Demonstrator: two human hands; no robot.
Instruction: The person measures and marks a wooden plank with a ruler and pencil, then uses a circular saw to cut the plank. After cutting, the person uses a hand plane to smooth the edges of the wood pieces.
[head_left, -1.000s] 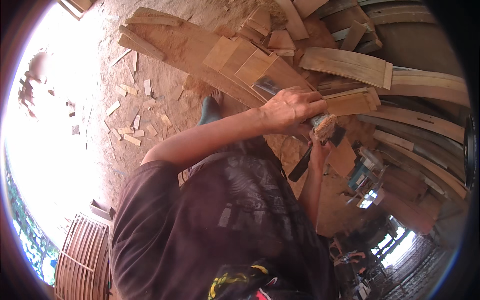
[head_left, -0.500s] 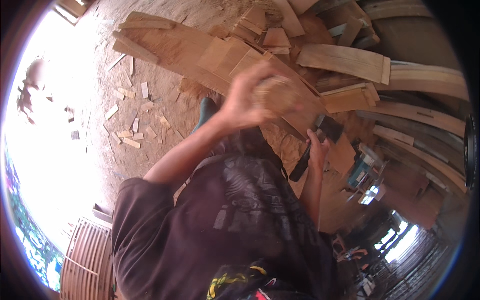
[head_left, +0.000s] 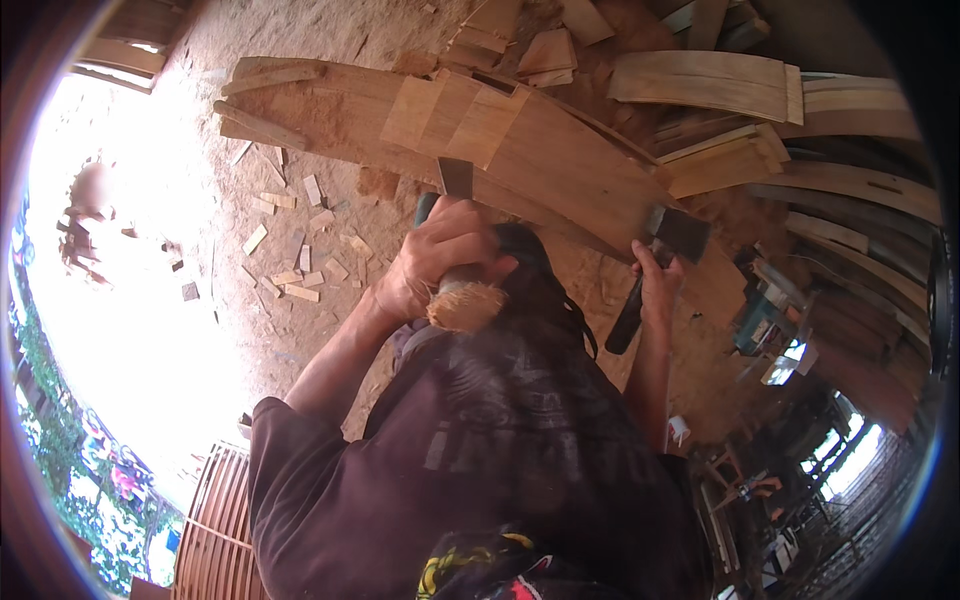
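My left hand is closed around a wide chisel. Its flat metal blade points away from me, and the frayed, mushroomed end of its wooden handle faces me. On the right, my right hand grips a short black-handled hatchet-like tool with a broad dark head; its exact kind is unclear. That head lies over the right part of a long wooden board, which runs across in front of me. Several flat pieces rest side by side on the board. The chisel's blade overlaps the board's near edge in view; contact cannot be told.
Small wood offcuts litter the dirt floor at left. Curved planks are stacked at right, near a blue-green power tool. A slatted wooden piece stands at lower left. Wood scraps lie beyond the board.
My left hand has come back toward my body and turned, bringing the chisel's blade into sight. My right hand still holds the hatchet-like tool over the board. The whole view has shifted slightly.
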